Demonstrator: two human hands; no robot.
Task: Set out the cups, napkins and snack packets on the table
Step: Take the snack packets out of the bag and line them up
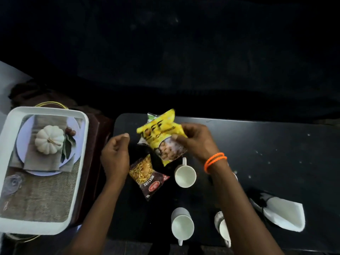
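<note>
My right hand [197, 139] grips a yellow snack packet [162, 136] above the far left part of the black table [266, 153]; another packet's green-white edge [151, 115] peeks out behind it. My left hand [116, 155] hovers left of it, fingers curled, holding nothing. A dark red "Mixture" packet [148, 176] lies flat on the table. One white cup [184, 174] stands beside it, another [182, 224] near the front edge, a third [223, 228] is partly hidden by my right forearm. A white napkin [284, 212] lies at the right.
A white tray [82, 162] with a printed pumpkin-and-plate picture on its base rests on a dark brown stand [97, 144] left of the table. The surroundings beyond the table are dark.
</note>
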